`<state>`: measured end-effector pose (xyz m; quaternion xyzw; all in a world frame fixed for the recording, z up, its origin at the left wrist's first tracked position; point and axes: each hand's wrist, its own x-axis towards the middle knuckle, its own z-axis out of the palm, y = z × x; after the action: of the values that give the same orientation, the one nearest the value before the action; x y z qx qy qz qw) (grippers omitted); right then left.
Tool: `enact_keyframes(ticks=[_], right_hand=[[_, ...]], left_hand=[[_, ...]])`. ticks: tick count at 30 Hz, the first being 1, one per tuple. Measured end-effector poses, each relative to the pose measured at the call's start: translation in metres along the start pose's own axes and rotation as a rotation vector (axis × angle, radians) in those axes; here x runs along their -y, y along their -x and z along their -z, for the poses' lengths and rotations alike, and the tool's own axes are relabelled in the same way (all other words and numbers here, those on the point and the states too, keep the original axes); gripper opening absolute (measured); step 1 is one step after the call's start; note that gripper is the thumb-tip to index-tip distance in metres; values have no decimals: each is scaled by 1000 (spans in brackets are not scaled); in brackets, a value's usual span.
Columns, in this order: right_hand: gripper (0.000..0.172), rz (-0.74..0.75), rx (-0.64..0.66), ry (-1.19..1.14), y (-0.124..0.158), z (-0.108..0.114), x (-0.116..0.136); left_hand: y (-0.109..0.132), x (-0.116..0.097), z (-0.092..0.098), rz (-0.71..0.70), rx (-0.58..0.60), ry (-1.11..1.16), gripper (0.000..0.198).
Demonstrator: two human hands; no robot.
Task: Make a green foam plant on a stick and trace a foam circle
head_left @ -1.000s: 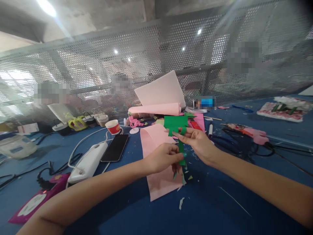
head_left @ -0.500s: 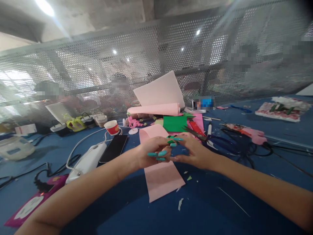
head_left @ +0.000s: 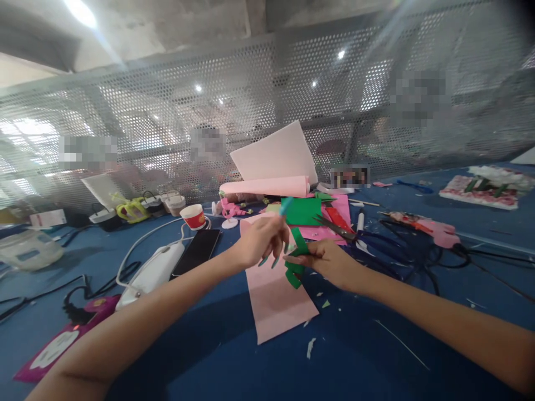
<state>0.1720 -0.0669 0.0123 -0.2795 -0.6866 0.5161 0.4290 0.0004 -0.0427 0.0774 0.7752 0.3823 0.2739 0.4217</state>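
My right hand [head_left: 325, 262] is closed on a curled green paper strip [head_left: 296, 262], held just above a pink paper sheet [head_left: 273, 284] on the blue table [head_left: 363, 356]. My left hand [head_left: 261, 240] hovers beside it with fingers bent and its teal-nailed index finger raised; its fingertips touch the strip's upper end. A flat green paper sheet [head_left: 303, 210] lies a little farther back.
Scissors [head_left: 334, 227] lie right of the green sheet. A black phone [head_left: 197, 252], a white device with cable [head_left: 151, 274] and a red paper cup [head_left: 194, 216] sit to the left. Rolled pink paper [head_left: 267, 186], a glue gun [head_left: 422, 225] and a perforated metal screen [head_left: 167, 111] stand behind.
Both hands were pressed together over the pink sheet half a second ago. They have drawn apart, and the green strip now hangs curled from my right hand.
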Motion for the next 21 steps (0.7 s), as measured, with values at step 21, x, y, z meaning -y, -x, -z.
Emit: enact_keyframes(ticks=[21], right_hand=[[24,-320,34,-860,1,10,9]], left_hand=[[-6,24,-4,-449,42,-507,25]])
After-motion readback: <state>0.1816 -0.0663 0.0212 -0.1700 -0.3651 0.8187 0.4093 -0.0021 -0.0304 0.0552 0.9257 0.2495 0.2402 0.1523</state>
